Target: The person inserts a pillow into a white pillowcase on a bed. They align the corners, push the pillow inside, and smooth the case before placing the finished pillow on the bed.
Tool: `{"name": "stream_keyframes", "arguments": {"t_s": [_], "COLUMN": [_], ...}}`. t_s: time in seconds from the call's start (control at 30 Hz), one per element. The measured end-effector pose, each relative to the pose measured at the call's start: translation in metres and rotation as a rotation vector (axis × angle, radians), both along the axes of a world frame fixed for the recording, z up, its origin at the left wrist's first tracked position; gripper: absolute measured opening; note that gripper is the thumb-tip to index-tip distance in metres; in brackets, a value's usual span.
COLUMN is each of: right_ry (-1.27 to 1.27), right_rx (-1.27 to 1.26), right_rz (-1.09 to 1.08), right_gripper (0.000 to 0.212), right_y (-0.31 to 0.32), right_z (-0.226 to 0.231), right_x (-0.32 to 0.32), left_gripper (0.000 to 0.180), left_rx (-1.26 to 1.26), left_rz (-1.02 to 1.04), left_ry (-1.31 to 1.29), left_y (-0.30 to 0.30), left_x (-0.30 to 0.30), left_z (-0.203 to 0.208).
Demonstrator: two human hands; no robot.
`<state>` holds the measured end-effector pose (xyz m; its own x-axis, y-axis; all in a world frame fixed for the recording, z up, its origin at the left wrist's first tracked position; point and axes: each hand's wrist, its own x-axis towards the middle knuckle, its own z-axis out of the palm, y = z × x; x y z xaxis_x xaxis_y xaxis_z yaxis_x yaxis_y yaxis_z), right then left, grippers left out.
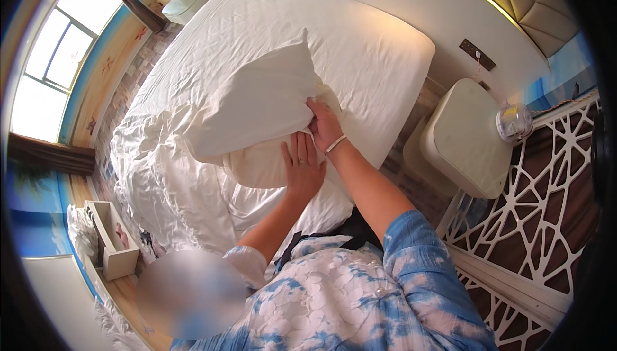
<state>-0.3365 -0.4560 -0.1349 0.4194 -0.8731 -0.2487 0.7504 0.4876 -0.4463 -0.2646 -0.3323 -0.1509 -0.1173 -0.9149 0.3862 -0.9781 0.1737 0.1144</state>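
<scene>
A white pillowcase (257, 97) stands over the bed, one corner pointing up and away from me. Below its edge shows a cream pillow (257, 166), partly covered by the case. My right hand (324, 125) is closed on the pillowcase's near right edge, thumb on top. Just left of it and lower, my left hand (303, 166) lies with its fingers stretched out flat against the cream pillow. The left fingertips reach up to the case's edge, close to my right hand. The pillow's far side is hidden by the case.
The bed (360, 36) carries a white sheet, with a rumpled white cover (173, 177) on its left. A pale bedside table (472, 135) with a clear round container (514, 123) stands at right, beside a white lattice screen (540, 203). An open white drawer (119, 238) is at lower left.
</scene>
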Motion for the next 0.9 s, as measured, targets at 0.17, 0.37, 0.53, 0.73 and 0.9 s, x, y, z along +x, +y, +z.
{"name": "stream_keyframes", "arguments": {"t_s": [0.17, 0.37, 0.53, 0.73, 0.9], "right_ry": [-0.164, -0.017, -0.100, -0.014, -0.083], "right_rx": [0.071, 0.187, 0.104, 0.395, 0.300], "right_rz": [0.018, 0.308, 0.163, 0.012, 0.126], "right_gripper": [0.030, 0.039, 0.032, 0.025, 0.022], "right_y": [0.016, 0.053, 0.014, -0.022, 0.055], "right_z": [0.020, 0.015, 0.019, -0.033, -0.037], "right_x": [-0.006, -0.002, -0.005, 0.007, 0.027], "left_gripper": [0.075, 0.054, 0.045, 0.038, 0.032], "left_rx": [0.026, 0.122, 0.069, -0.106, -0.117], "left_rz": [0.180, 0.118, 0.375, 0.375, 0.379], "left_ry": [-0.198, 0.087, -0.174, 0.114, 0.206], "left_y": [-0.032, -0.040, 0.015, 0.017, -0.005], "left_x": [0.025, 0.104, 0.090, 0.093, 0.118], "left_z": [0.002, -0.032, -0.038, -0.026, -0.029]}}
